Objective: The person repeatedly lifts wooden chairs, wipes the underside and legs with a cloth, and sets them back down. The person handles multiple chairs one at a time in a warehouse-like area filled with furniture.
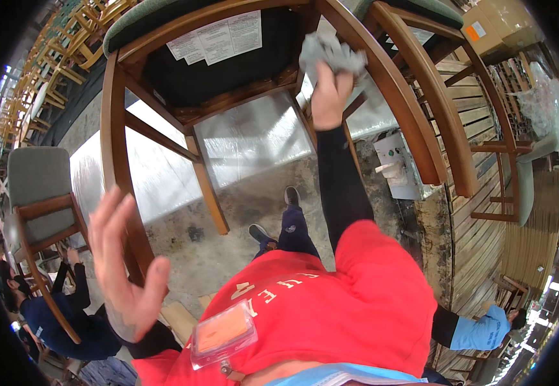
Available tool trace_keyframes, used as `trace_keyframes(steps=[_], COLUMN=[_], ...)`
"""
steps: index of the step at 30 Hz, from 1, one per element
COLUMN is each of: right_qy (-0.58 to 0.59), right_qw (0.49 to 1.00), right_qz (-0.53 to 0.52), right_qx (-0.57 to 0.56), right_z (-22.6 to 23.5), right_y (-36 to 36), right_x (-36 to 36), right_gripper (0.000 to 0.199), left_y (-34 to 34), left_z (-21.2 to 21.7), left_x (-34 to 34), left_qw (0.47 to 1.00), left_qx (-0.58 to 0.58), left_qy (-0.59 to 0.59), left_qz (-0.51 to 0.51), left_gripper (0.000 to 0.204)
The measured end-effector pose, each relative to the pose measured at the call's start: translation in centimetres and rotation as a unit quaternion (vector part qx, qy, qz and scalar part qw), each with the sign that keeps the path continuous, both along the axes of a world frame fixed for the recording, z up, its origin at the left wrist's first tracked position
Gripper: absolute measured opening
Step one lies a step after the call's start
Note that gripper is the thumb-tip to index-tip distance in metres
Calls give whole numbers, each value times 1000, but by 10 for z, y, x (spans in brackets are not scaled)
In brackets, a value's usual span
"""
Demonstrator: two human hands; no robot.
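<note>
Chair (225, 76), underside toward us, sits just beyond the wide-spread, empty left hand (127, 276), while the right hand (331, 100) grips a grey cloth (332, 54) by the chair's frame, apparently on the wiping step, the next stroke likely calling for firm contact.

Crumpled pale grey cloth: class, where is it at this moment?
In the head view, the crumpled pale grey cloth is right of centre near the top, in the person's right hand, beside a brown wooden chair leg.
</note>
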State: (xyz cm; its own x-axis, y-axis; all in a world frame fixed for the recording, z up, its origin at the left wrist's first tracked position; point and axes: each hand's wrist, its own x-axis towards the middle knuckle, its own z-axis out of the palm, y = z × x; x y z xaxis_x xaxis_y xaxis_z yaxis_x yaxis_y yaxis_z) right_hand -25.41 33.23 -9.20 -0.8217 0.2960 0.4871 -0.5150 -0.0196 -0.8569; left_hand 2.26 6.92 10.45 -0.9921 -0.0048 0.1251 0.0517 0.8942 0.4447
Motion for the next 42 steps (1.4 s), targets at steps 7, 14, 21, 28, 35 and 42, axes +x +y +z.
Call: trace_keyframes(steps=[7,14,21,28,35,42], right_qy=[-57,-156,-18,-76,-269,80], right_qw=[990,940,871,991,934,974], right_qz=[-125,-126,-175,-43,-67,-141], right_qx=[39,278,459,100,225,156], right_z=[-139,-208,-51,-177,-213,-56], right_y=[37,48,45,46,57,27], right_x=[-87,-56,-98,-62,-50,-90], right_gripper=[48,65,42,61,46,23], left_y=[5,2,9,10,10,4], left_z=[-14,-16,-17,-16,-14,-25], left_x=[-36,-36,-43,-44,-49,-34], left_qw=[993,995,995,993,996,996], left_qx=[-109,-88,-76,-84,-56,-43], left_qy=[-37,-40,-60,-74,-61,-56], left_qz=[-14,10,39,38,38,50], left_gripper=[63,62,57,55,53,56])
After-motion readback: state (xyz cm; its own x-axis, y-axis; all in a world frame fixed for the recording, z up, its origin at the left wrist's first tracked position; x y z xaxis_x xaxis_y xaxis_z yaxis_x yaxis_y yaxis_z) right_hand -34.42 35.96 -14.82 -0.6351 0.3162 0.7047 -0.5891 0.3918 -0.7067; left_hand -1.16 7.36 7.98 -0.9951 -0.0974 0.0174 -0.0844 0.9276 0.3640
